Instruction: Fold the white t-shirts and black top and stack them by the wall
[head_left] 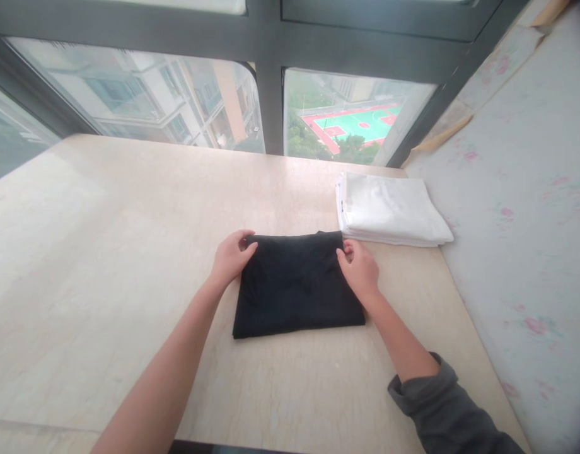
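A black cloth [297,287], folded into a flat rectangle, lies on the pale stone sill; it looks like a garment, but its kind does not show. At its far left corner, my left hand [231,257] pinches the edge, thumb on top and fingers behind. My right hand [360,268] grips the far right corner in the same way, with the fingertips curled at the edge. Just beyond the right hand sits a stack of folded white cloth [389,208], close to the black cloth's far right corner.
The stone sill [129,265] stretches wide to the left. A dark window frame [271,94] borders the far side, with buildings and a sports court outside. On the right rises a wall with flowered paper [521,252], peeling near the window.
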The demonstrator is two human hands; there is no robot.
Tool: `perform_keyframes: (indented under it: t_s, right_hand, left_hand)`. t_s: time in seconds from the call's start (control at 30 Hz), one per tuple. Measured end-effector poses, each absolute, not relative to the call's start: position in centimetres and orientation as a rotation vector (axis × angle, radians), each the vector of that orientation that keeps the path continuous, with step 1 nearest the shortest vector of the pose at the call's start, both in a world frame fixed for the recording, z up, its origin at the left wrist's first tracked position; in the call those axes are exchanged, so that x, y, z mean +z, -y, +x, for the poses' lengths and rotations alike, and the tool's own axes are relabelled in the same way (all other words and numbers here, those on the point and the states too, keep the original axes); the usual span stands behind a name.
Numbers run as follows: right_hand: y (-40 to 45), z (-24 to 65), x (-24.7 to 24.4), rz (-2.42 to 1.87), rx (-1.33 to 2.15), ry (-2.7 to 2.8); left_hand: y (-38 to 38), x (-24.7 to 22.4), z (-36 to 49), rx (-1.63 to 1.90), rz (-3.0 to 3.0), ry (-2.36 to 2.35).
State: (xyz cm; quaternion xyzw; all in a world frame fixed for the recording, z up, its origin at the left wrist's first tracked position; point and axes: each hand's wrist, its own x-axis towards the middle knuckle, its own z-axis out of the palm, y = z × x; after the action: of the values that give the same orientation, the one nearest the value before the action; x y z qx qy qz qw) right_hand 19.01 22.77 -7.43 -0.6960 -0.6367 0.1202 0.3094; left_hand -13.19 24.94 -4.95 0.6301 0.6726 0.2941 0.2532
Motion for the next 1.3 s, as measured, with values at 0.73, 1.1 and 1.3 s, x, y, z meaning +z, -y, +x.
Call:
perform_keyframes:
  t_s: [0.73, 1.1, 1.3]
  right_hand:
    - [-23.9, 16.8, -4.6, -1.468, 0.752, 1.633]
    - [-26.5, 14.7, -5.4, -1.569, 0.516, 1.845]
    - [-18.1, 13.8, -3.7, -1.255, 0.251, 2.241]
  left_hand:
    - [-16.7, -0.8, -15.4, 0.840, 1.685, -1.934]
    - [-19.5, -2.9, -15.4, 0.704, 1.817, -2.146]
    - [-12.9, -1.7, -7.9, 0.557, 2.406, -1.912]
